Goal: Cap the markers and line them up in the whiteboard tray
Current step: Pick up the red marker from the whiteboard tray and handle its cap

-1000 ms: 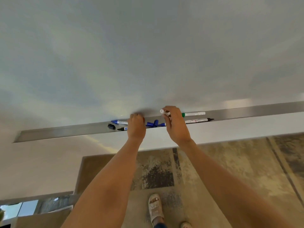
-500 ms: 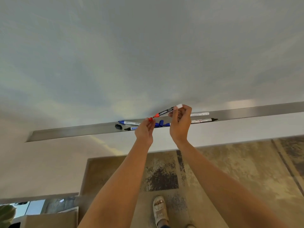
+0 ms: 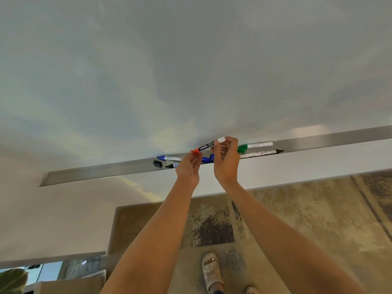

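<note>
Right hand pinches the white rear end of the red marker, held tilted above the whiteboard tray. Left hand pinches the red cap at the marker's tip. In the tray: green marker, uncapped black marker, blue marker, loose black cap.

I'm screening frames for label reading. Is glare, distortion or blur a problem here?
Head view: wide-angle bend tilts the whiteboard tray; a bright glare patch sits on its right part; the red marker label reads sharply; print on the green marker is too small to read.
</note>
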